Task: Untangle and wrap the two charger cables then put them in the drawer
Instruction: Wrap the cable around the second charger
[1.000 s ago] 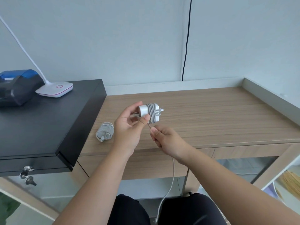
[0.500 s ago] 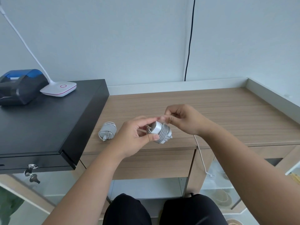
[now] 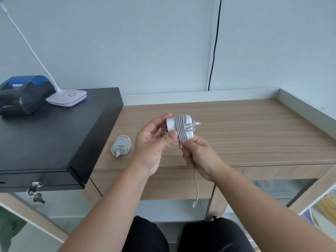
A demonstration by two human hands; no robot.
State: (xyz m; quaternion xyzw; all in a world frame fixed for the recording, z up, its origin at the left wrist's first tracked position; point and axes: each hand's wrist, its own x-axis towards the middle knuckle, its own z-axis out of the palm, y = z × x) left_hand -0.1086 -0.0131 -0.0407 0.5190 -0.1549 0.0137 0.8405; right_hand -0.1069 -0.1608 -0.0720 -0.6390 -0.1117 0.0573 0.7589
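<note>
- While both hands work above the middle of the wooden counter [image 3: 245, 128], bare wood lies open to the right as far as its raised grey rim [image 3: 305, 108]; a black box [image 3: 54, 142] closes off the left side.
- The left hand [image 3: 154, 142] grips the white charger [image 3: 179, 127], thumb on its near side and fingers [image 3: 160, 119] curled over the top.
- Just under the charger, the right hand [image 3: 198, 155] pinches the loose cable [image 3: 196, 186], whose end hangs below the counter's front edge.
- Grey cable is wound round the charger in neat turns.
- A second wrapped charger [image 3: 121, 145] lies on the counter, just left of the left hand, near the black box.
</note>
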